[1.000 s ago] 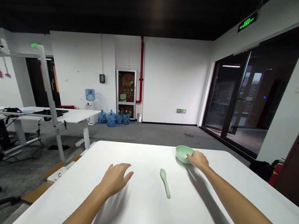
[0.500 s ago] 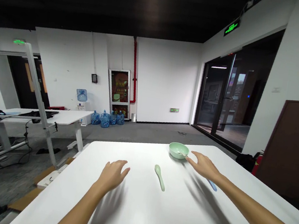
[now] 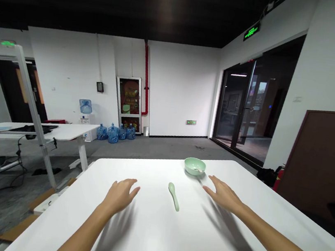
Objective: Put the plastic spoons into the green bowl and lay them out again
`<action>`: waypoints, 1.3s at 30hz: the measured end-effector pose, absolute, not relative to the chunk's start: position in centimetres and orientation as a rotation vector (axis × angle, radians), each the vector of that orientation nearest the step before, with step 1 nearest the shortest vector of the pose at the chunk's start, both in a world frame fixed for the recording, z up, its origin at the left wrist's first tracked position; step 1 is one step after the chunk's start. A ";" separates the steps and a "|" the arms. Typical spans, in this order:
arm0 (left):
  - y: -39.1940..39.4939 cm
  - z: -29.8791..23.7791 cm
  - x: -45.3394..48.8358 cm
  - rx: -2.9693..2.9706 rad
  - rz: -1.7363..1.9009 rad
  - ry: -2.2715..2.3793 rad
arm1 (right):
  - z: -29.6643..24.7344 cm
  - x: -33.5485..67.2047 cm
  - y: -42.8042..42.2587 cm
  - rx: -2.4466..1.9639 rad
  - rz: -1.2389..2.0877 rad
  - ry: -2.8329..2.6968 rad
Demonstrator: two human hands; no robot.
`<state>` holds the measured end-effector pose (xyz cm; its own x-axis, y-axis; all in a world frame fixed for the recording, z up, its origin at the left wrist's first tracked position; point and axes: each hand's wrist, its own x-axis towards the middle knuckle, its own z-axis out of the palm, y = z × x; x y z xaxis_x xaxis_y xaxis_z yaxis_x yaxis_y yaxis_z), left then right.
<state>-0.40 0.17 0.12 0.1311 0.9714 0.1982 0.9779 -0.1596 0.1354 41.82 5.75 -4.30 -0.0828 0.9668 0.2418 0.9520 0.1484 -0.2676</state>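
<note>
A light green bowl (image 3: 191, 170) stands near the far edge of the white table (image 3: 152, 231). Something small and pale shows inside it, too small to name. Nearer to me lies a light green spoon (image 3: 173, 196), its handle pointing towards me. My left hand (image 3: 120, 195) hovers over the table left of the spoon, fingers apart, holding nothing. On the other side, my right hand (image 3: 224, 193) is spread open just right of the bowl and nearer to me, apart from it and with nothing in its fingers.
Another white table (image 3: 73, 131) with cables and dark items is at the left, beside a metal post (image 3: 36, 117). Blue water bottles (image 3: 113, 133) stand by the far wall. A brown panel (image 3: 321, 163) rises at the right, and cardboard (image 3: 19, 227) lies beside the table's left edge.
My right hand has drawn back from the bowl's rim towards me. A blue strip seen under that arm is now hidden. My view has turned slightly right; the left hand stays open.
</note>
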 end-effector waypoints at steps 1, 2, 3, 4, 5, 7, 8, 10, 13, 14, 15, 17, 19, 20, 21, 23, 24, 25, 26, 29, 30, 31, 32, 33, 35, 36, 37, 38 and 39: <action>0.2 0.1 -0.4 -2.343 -0.374 -2.018 | -4.2 41.8 5.6 -1.845 0.056 -2.076; 0.1 0.1 -0.4 -2.343 -0.374 -2.019 | -4.2 41.8 5.5 -1.849 0.056 -2.077; 0.1 0.1 -0.4 -2.343 -0.374 -2.019 | -4.1 41.8 5.5 -1.853 0.057 -2.078; 0.1 0.1 -0.4 -2.343 -0.374 -2.020 | -4.1 41.8 5.4 -1.854 0.059 -2.078; 0.0 0.2 -0.4 -2.344 -0.376 -2.021 | -4.1 41.8 5.4 -1.855 0.060 -2.078; 0.0 0.2 -0.3 -2.344 -0.379 -2.024 | -4.1 41.9 5.4 -1.854 0.063 -2.079; 0.0 0.2 -0.3 -2.343 -0.378 -2.027 | -4.2 41.9 5.4 -1.853 0.063 -2.079; 0.0 0.3 -0.3 -2.342 -0.377 -2.030 | -4.3 42.0 5.5 -1.850 0.061 -2.078; 0.0 0.3 -0.3 -2.342 -0.378 -2.029 | -4.3 42.1 5.6 -1.841 0.069 -2.079; 0.0 0.3 -0.3 -2.340 -0.381 -2.029 | -4.3 42.1 5.6 -1.835 0.075 -2.080; 0.0 0.3 -0.3 -2.340 -0.381 -2.028 | -4.3 42.1 5.7 -1.831 0.081 -2.078; 0.0 0.3 -0.3 -2.338 -0.381 -2.027 | -4.2 42.0 5.8 -1.827 0.081 -2.072; 0.0 0.2 -0.3 -2.340 -0.382 -2.025 | -4.1 42.0 6.0 -1.825 0.069 -2.069; 0.0 0.2 -0.3 -2.342 -0.385 -2.022 | -4.0 42.0 6.3 -1.824 0.059 -2.070; 0.0 0.2 -0.4 -2.344 -0.389 -2.017 | -3.9 42.0 6.6 -1.822 0.048 -2.073; 0.0 0.1 -0.4 -2.345 -0.395 -2.009 | -3.5 42.1 7.6 -1.815 0.023 -2.080; 0.1 0.1 -0.5 -2.344 -0.395 -2.009 | -3.3 42.1 8.2 -1.814 0.008 -2.080; 0.1 0.1 -0.5 -2.343 -0.393 -2.012 | -3.0 42.1 8.9 -1.814 -0.003 -2.080; 0.1 0.1 -0.5 -2.343 -0.388 -2.017 | -2.6 42.0 9.7 -1.817 -0.013 -2.076; 0.2 0.0 -0.5 -2.339 -0.372 -2.033 | -1.6 41.6 12.4 -1.843 -0.025 -2.048; 0.3 0.0 -0.5 -2.337 -0.367 -2.036 | -1.4 41.4 13.3 -1.869 -0.033 -2.018; 0.3 0.0 -0.5 -2.335 -0.362 -2.039 | -1.2 41.2 14.2 -1.900 -0.030 -1.979; 0.4 0.0 -0.4 -2.334 -0.358 -2.040 | -1.1 40.9 15.1 -1.935 -0.018 -1.938; 0.4 0.0 -0.4 -2.334 -0.354 -2.040 | -1.0 40.7 16.0 -1.963 -0.005 -1.903; 0.5 0.0 -0.4 -2.336 -0.355 -2.037 | -1.2 40.2 17.6 -2.015 0.025 -1.855; 0.6 0.0 -0.4 -2.337 -0.359 -2.036 | -1.3 40.1 18.3 -2.039 0.039 -1.848; 0.6 0.1 -0.4 -2.337 -0.367 -2.037 | -1.5 39.9 18.9 -2.065 0.054 -1.848; 0.7 0.1 -0.4 -2.338 -0.376 -2.038 | -1.7 39.8 19.4 -2.093 0.070 -1.852; 0.7 0.0 -0.5 -2.339 -0.385 -2.038 | -2.0 39.7 20.0 -2.119 0.085 -1.856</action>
<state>-0.47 0.72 0.05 0.1196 0.9736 0.1943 0.9774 -0.1498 0.1491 39.70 19.95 -1.98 0.1532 0.9742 0.1655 0.9551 -0.1030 -0.2777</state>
